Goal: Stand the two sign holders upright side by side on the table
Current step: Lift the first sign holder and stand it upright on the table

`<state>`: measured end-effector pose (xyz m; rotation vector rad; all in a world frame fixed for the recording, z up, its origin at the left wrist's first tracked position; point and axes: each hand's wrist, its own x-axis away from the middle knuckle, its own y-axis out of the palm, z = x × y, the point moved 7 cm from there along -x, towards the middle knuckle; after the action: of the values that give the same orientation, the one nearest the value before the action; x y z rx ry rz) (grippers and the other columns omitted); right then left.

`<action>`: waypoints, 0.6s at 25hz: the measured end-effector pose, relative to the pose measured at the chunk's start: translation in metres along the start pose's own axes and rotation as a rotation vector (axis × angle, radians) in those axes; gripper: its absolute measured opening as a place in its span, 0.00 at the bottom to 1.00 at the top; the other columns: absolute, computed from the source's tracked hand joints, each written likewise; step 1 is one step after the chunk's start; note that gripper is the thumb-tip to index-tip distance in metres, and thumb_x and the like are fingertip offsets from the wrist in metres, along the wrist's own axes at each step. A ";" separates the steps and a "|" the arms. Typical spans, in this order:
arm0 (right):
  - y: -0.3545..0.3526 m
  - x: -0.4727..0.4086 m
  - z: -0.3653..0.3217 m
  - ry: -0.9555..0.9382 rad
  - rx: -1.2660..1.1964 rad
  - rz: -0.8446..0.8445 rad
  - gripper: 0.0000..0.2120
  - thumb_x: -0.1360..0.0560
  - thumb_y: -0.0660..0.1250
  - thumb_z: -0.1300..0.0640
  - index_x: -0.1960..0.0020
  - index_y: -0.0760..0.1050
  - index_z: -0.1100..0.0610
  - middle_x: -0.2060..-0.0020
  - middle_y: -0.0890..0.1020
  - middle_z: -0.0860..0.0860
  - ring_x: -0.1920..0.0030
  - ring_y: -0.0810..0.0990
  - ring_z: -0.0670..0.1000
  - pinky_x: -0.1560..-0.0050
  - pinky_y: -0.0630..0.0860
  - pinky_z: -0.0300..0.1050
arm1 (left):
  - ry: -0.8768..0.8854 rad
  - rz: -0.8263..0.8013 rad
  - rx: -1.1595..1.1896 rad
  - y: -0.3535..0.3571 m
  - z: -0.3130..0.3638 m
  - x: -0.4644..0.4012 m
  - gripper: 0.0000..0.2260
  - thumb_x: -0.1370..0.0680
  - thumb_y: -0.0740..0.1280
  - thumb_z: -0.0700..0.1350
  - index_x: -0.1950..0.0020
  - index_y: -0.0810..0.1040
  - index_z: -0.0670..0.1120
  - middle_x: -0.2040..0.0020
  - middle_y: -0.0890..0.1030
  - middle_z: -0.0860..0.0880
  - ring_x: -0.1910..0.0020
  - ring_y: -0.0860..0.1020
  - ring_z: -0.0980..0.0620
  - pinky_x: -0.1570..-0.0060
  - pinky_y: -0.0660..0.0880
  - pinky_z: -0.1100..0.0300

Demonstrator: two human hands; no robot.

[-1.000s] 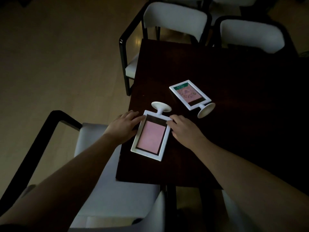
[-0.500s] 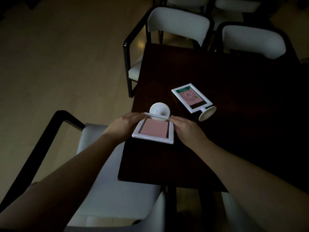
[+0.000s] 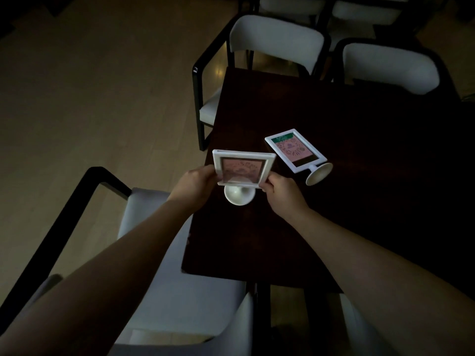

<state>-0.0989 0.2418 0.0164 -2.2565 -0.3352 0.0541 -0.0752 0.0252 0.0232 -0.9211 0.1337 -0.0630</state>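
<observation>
Hands grip my near sign holder (image 3: 243,167) upright: left hand (image 3: 195,185) and right hand (image 3: 282,192) pinch its frame edges, base on the worktop (image 3: 359,201). Second sign holder (image 3: 295,151) lies flat just beside.

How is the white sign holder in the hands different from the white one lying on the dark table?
The held white sign holder stands with its base down, gripped by the left hand and right hand; the lying white sign holder is flat and untouched, and shows a green strip. Both have white frames, pink cards and round bases.
</observation>
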 end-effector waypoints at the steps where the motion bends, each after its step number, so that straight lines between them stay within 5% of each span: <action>1: 0.001 -0.001 0.002 0.013 -0.008 -0.002 0.11 0.21 0.64 0.58 0.41 0.78 0.59 0.53 0.84 0.55 0.52 0.83 0.55 0.52 0.80 0.53 | -0.029 0.004 -0.007 0.002 -0.002 -0.002 0.10 0.17 0.61 0.47 0.43 0.79 0.45 0.53 0.82 0.46 0.61 0.76 0.53 0.67 0.67 0.61; 8: 0.005 -0.008 0.008 0.050 -0.015 -0.008 0.11 0.21 0.64 0.57 0.40 0.78 0.59 0.51 0.85 0.55 0.50 0.83 0.55 0.50 0.79 0.53 | -0.094 0.057 0.014 0.009 -0.005 -0.003 0.09 0.18 0.61 0.49 0.44 0.78 0.47 0.57 0.79 0.52 0.65 0.73 0.60 0.69 0.66 0.65; 15: 0.001 -0.004 0.009 0.078 -0.047 -0.051 0.13 0.22 0.66 0.53 0.39 0.77 0.55 0.47 0.84 0.51 0.48 0.82 0.52 0.48 0.79 0.51 | -0.172 0.027 0.072 0.010 -0.004 -0.001 0.12 0.19 0.63 0.52 0.39 0.75 0.49 0.48 0.82 0.49 0.55 0.78 0.54 0.60 0.72 0.58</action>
<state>-0.1034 0.2464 0.0095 -2.2887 -0.3559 -0.0687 -0.0766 0.0276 0.0129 -0.8483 -0.0154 0.0358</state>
